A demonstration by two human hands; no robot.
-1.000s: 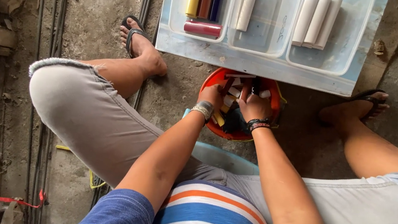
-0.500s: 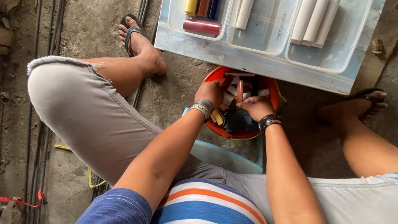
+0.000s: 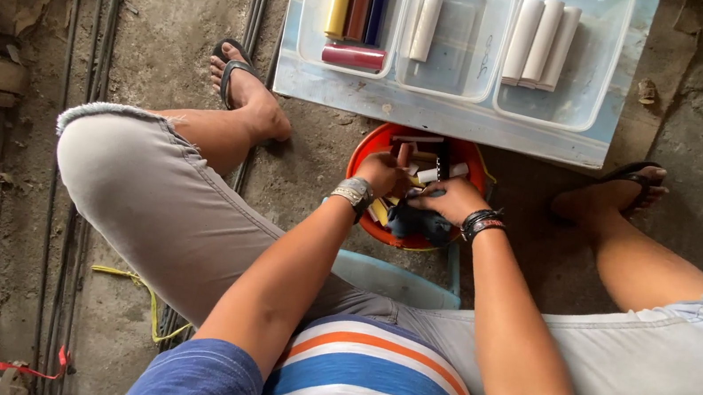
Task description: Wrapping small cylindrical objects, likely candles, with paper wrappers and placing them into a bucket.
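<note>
I sit with an orange bucket on the floor between my feet, and both hands are inside it. It holds several short tubes in white, yellow and dark colours, plus something dark blue. My left hand, with a metal watch at the wrist, is curled around a dark red tube that sticks up past the fingers. My right hand, with dark wristbands, lies knuckles up over the tubes, fingers pointing toward the left hand. What those fingers hold is hidden.
Beyond the bucket lies a pale blue board with three clear trays: yellow, dark red and blue tubes with a red one crosswise, one white tube, three white tubes. A light blue stool is under me. Wood and pipes are at left.
Both hands stay in the bucket. The right hand has sunk slightly lower and nearer me; the left hand has barely shifted.
</note>
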